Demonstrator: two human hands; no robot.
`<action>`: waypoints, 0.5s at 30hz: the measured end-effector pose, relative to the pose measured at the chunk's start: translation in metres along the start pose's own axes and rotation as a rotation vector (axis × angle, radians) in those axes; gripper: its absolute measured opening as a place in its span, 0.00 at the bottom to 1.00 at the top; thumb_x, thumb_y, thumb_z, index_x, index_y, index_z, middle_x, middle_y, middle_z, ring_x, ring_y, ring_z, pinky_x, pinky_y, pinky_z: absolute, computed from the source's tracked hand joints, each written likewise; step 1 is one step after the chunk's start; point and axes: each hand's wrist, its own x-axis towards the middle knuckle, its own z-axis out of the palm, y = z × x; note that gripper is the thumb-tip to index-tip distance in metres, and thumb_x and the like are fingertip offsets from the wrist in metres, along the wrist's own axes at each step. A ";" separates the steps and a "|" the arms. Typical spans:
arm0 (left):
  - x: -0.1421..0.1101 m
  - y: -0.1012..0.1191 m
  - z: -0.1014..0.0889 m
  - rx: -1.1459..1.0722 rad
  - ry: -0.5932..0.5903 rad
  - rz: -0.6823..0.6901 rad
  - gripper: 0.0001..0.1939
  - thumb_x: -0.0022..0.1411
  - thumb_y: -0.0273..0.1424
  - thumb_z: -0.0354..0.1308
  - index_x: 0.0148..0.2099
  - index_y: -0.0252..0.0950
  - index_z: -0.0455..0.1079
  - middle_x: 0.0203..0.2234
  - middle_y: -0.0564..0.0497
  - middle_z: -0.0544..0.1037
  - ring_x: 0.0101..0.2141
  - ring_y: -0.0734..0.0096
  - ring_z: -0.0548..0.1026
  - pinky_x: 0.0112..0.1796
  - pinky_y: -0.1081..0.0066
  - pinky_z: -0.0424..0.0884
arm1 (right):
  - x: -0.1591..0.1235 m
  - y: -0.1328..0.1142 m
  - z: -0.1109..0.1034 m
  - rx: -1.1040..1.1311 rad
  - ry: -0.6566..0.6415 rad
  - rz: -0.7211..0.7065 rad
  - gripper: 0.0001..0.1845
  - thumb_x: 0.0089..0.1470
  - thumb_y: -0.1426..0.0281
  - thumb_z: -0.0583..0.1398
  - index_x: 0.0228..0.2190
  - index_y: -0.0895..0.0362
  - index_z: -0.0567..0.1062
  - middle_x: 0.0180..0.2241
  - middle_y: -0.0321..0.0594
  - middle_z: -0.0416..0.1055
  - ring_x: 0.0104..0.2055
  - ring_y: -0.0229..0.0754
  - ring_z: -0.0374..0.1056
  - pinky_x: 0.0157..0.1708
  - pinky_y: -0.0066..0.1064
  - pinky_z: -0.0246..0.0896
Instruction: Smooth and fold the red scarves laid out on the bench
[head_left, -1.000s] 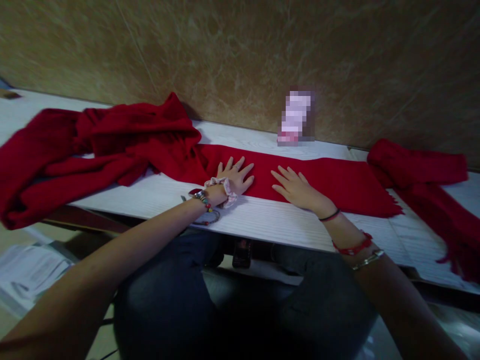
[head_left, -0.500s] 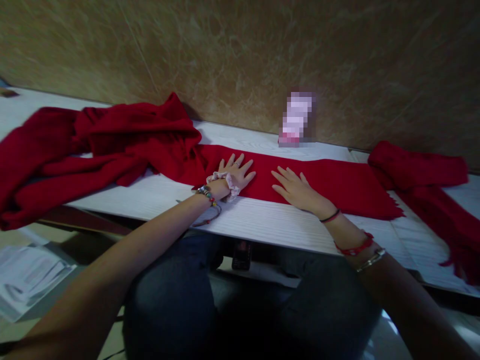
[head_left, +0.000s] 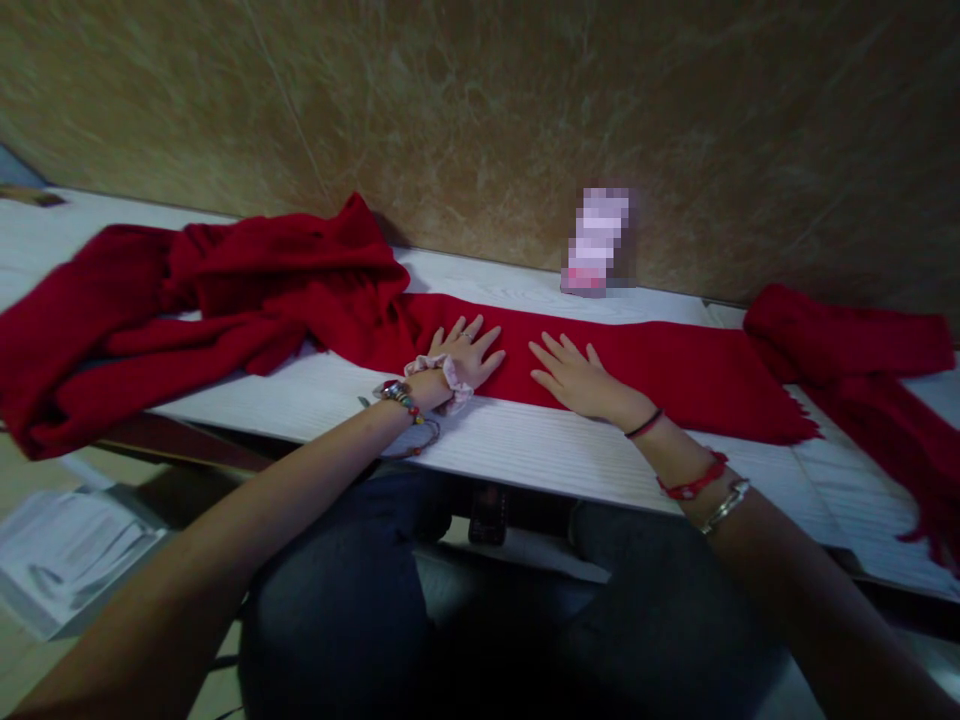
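Observation:
A red scarf [head_left: 675, 370] with a fringed right end lies flat along the white table. My left hand [head_left: 463, 358] rests on it with fingers spread, a pale scrunchie and beaded bracelets round the wrist. Just to the right, my right hand [head_left: 577, 375] lies palm down on the same flat stretch, its fingers apart too. Toward the left the cloth runs into a crumpled red heap [head_left: 292, 265]; whether that is all one piece I cannot tell. Another red fringed cloth [head_left: 847, 340] lies folded at the far right.
Behind the white table [head_left: 517, 450] rises a brown marbled wall [head_left: 465, 120]. A blurred-out pink and white item [head_left: 598, 240] leans upright against it. A box with papers [head_left: 75, 560] stands low at the left. A dark phone-like object [head_left: 488, 513] shows below the table edge.
My right hand has slid slightly left along the scarf, toward my left hand. The left hand stays almost in place. The whole view has shifted a little.

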 end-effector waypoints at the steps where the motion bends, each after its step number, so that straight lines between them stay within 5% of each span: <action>1: -0.001 0.000 0.000 -0.001 -0.002 -0.004 0.26 0.65 0.43 0.38 0.63 0.43 0.50 0.62 0.49 0.49 0.60 0.55 0.46 0.56 0.52 0.47 | -0.002 0.004 0.004 -0.009 -0.037 0.004 0.30 0.58 0.56 0.41 0.59 0.52 0.51 0.63 0.42 0.41 0.63 0.55 0.36 0.55 0.61 0.37; 5: -0.007 0.000 -0.003 -0.022 -0.004 -0.019 0.25 0.65 0.42 0.38 0.63 0.43 0.49 0.62 0.49 0.48 0.61 0.56 0.45 0.56 0.54 0.47 | -0.017 0.044 0.005 -0.054 -0.107 0.141 0.30 0.57 0.56 0.42 0.59 0.52 0.51 0.63 0.43 0.42 0.63 0.57 0.38 0.54 0.60 0.38; 9: -0.003 0.004 -0.009 -0.049 -0.008 -0.040 0.25 0.65 0.41 0.40 0.62 0.43 0.51 0.62 0.48 0.49 0.61 0.57 0.45 0.57 0.56 0.46 | -0.020 0.077 -0.010 -0.092 -0.031 0.194 0.33 0.56 0.55 0.42 0.57 0.62 0.56 0.60 0.53 0.49 0.61 0.59 0.44 0.55 0.57 0.42; 15: 0.030 0.014 -0.012 -0.063 0.113 0.006 0.25 0.64 0.42 0.42 0.60 0.39 0.56 0.60 0.45 0.52 0.60 0.55 0.47 0.56 0.57 0.49 | 0.029 0.039 -0.013 -0.043 0.084 0.037 0.33 0.57 0.56 0.44 0.58 0.63 0.53 0.61 0.52 0.46 0.62 0.55 0.39 0.56 0.51 0.43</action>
